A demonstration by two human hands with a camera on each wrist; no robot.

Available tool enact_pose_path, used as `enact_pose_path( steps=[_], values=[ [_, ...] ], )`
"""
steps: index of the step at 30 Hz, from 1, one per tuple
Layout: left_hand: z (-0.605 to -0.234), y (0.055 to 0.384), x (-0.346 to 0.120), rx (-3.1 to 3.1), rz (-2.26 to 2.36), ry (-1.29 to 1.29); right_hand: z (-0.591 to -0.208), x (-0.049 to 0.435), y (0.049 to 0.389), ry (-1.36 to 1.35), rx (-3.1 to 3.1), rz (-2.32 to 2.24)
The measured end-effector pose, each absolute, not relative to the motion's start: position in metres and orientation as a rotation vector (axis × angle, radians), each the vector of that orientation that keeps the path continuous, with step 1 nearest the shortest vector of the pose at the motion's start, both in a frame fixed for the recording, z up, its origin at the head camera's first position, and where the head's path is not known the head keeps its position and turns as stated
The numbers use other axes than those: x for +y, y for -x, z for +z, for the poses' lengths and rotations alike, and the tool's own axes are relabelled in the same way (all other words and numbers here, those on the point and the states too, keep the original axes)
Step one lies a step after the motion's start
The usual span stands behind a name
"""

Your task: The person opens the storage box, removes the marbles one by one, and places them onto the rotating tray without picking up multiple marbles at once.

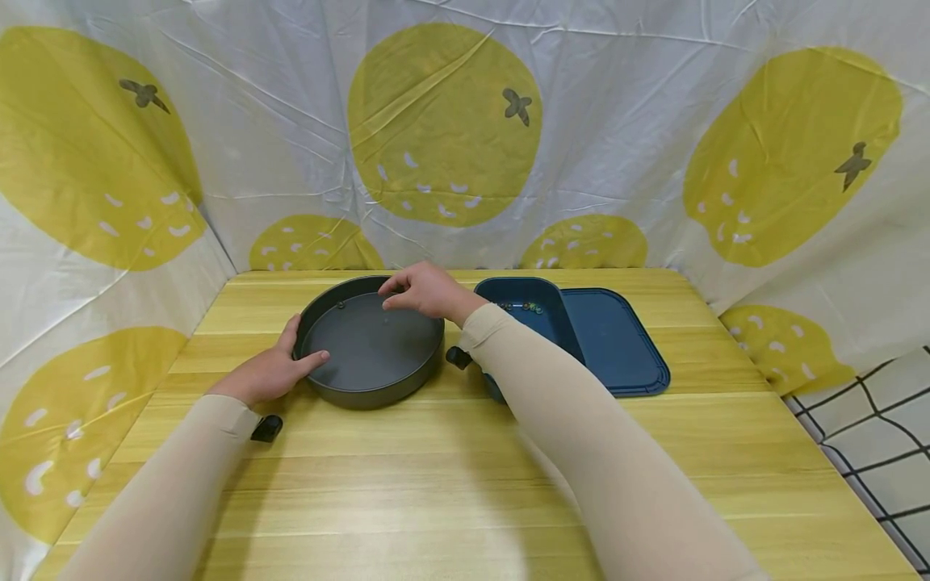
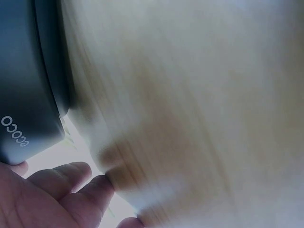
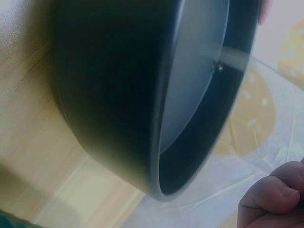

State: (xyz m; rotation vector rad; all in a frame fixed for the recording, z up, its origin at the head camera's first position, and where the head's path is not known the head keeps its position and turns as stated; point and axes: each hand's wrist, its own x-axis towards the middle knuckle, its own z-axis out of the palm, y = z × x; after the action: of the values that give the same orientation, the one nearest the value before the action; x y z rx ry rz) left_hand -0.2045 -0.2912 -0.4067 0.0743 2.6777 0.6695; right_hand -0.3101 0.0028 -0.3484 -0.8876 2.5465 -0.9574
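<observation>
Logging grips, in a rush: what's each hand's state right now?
Left hand: holding the dark pan at its left edge.
Right hand: open above the pan, nothing visibly held.

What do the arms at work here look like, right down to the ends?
They're a person's arms. The left sleeve and right sleeve are plain beige, reaching the wrists. A small black left wrist device and similar right wrist device stick out by the cuffs. Neither left grip nor right grip wears a glove; no cables show.

Dark pan [image 3: 111,90] filled upper ctr., w/ tiny shiny obj. [image 3: 219,68] inside, upper rt.; R hand [image 3: 271,200] was in lower rt. corner.
</observation>
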Motion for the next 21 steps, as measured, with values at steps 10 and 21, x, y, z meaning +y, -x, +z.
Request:
enact_pose_path(
  steps=[10,21],
  values=[
    [-0.408,0.204,-0.292,2.685,0.686,-0.096,-0.350,0.023,0.316,0.783,2.528,-1.001],
    [-0.409,0.204,-0.293,2.680,0.685,-0.093,-0.362,0.100,0.337,0.557,2.606,-1.090]
  ],
)
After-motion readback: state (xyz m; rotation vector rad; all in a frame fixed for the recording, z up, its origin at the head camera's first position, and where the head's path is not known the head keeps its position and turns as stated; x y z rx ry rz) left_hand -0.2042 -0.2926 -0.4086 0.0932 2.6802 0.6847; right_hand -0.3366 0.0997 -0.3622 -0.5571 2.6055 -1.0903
